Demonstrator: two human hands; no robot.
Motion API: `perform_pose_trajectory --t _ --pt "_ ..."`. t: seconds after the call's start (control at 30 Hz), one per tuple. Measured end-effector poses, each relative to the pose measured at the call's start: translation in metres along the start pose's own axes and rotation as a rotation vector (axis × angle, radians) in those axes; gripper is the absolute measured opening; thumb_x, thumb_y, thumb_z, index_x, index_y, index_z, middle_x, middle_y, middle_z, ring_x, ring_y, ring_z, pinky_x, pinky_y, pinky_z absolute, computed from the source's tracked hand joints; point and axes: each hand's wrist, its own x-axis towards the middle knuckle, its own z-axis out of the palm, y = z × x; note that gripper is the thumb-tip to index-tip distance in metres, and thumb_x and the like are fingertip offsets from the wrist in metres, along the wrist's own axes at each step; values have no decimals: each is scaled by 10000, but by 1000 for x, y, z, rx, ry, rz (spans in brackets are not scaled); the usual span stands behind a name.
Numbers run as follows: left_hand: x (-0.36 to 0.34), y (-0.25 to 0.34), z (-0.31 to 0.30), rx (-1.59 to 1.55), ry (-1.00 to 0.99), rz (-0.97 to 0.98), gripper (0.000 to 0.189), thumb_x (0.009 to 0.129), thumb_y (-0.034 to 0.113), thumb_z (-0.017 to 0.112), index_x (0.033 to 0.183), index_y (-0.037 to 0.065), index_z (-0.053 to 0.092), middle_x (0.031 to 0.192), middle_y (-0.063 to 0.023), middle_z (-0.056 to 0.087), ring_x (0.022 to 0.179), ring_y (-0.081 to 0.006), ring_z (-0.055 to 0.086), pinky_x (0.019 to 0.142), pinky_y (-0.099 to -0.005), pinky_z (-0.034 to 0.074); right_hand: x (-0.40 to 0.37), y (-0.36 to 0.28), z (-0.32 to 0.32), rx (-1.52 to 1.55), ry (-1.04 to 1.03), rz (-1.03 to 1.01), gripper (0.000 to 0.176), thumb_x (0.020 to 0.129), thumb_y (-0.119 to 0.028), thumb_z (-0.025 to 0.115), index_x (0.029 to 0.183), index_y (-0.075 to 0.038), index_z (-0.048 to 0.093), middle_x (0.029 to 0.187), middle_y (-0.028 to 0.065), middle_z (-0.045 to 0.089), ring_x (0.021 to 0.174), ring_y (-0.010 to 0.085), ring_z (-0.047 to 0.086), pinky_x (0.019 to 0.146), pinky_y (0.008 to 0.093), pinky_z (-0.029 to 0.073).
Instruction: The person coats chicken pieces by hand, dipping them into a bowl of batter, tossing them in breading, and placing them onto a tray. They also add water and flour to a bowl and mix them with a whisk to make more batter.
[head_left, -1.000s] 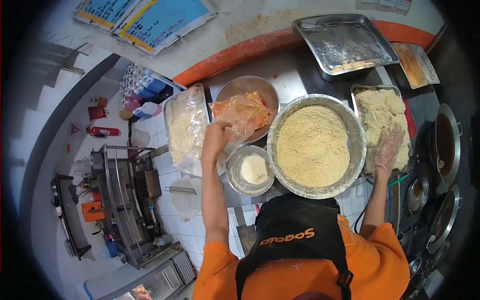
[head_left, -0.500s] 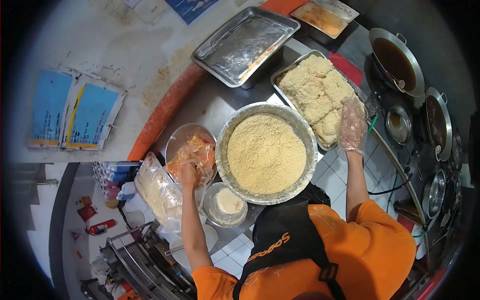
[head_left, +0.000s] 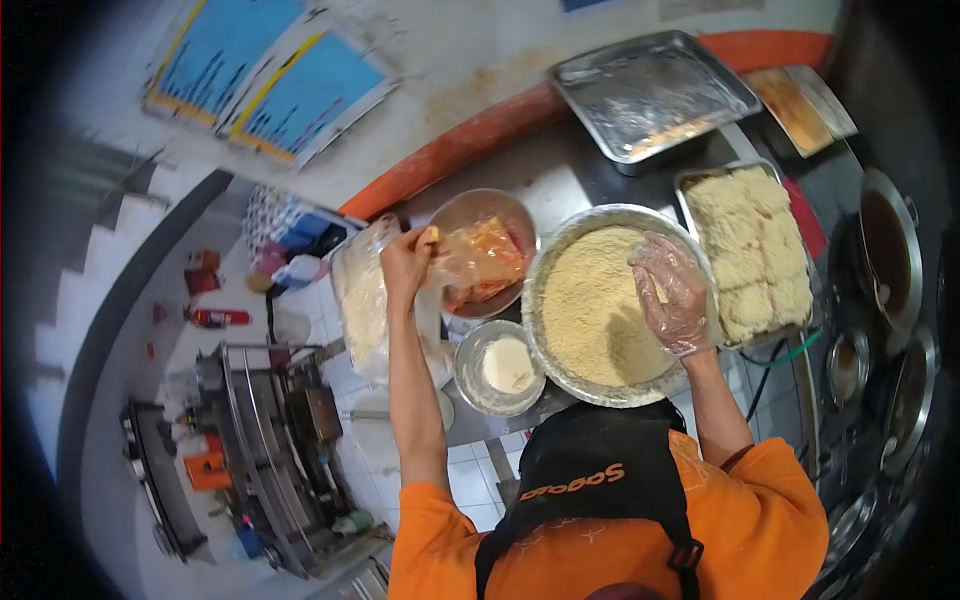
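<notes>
My left hand (head_left: 405, 262) grips the edge of a clear plastic bag (head_left: 480, 262) of orange marinated pieces that lies in a metal bowl (head_left: 487, 205). My right hand (head_left: 675, 295), in a clear plastic glove, hovers with spread fingers over the right side of a large metal bowl of breadcrumbs (head_left: 590, 305). A small metal bowl of white batter (head_left: 503, 365) stands in front of the bag. To the right, a metal tray (head_left: 755, 250) holds several breaded pieces.
An empty metal tray (head_left: 650, 92) stands at the back. A clear bag of breadcrumbs (head_left: 362, 295) lies at the counter's left end. Pots of dark liquid (head_left: 888, 255) line the right side. An orange counter rim (head_left: 480, 135) runs behind. Tiled floor and kitchen equipment (head_left: 260, 430) lie below left.
My right hand has moved from the tray of breaded pieces to above the big breadcrumb bowl. My left hand still holds the bag. The view has swung.
</notes>
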Motion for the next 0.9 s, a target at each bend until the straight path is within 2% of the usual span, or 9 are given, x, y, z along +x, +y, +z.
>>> perform_pose_trajectory --t 0.17,0.33,0.37,0.43,0.47,0.53,0.7,0.77,0.9 --pt "-13 30 -34 -840 -101 -286 290 950 17 594 1233 49 647 801 -48 661 605 -98 585 571 -223 471 38 -26 36 289 -119 -127 154 851 -18 676 1000 -17 717 1041 157 719 1039 335 683 958 435 515" --pt "-72 79 -29 -928 -161 -224 236 1036 149 518 1238 72 611 913 -29 663 726 -69 571 633 -214 476 51 -71 87 638 -395 23 506 904 -161 669 1363 -24 506 1307 225 595 1064 346 662 908 432 529" --pt "-89 87 -30 -902 -261 -300 245 1028 136 513 1241 56 605 979 -59 686 809 -84 607 711 -247 508 50 -75 95 649 -424 -10 506 904 -161 669 1363 -24 506 1307 225 595 1064 346 662 908 432 529" --pt "-116 112 -33 -736 -141 -48 222 1019 146 518 1172 30 631 917 -80 706 805 -86 646 693 -259 521 45 -83 111 467 -432 -169 453 915 -175 657 1322 -19 530 1276 226 605 1092 327 649 882 414 531" --pt "-131 117 -28 -664 -89 -74 223 1016 177 523 1097 12 649 837 -79 705 735 -88 653 641 -267 516 47 -87 112 493 -514 -215 365 935 -195 648 1241 -10 577 1109 184 664 950 245 684 770 356 545" --pt "-151 124 -20 -589 21 -142 256 1013 208 528 1023 -5 668 756 -79 704 665 -90 659 589 -274 511 23 -80 118 719 -831 333 279 955 -209 647 1144 -5 622 909 99 664 764 146 645 638 300 513" --pt "-182 139 -22 -907 109 -596 484 976 404 623 777 -33 680 543 -76 636 477 -125 619 464 -292 472 -3 -87 114 774 -888 486 211 1000 -203 595 1064 -6 635 829 20 623 662 89 547 571 253 466" --pt "-189 124 -2 -698 166 -515 543 974 450 619 743 -37 680 536 -75 636 479 -122 625 451 -279 468 -7 -89 113 745 -913 496 209 1006 -209 590 1049 -7 625 820 17 611 666 87 545 568 244 460" --pt "-195 130 -16 -1138 148 -696 599 980 490 591 686 -29 650 574 -88 647 500 -96 621 458 -245 460 -22 -90 125 655 -734 405 207 1015 -224 579 1005 -18 591 794 7 572 656 74 525 540 223 436"
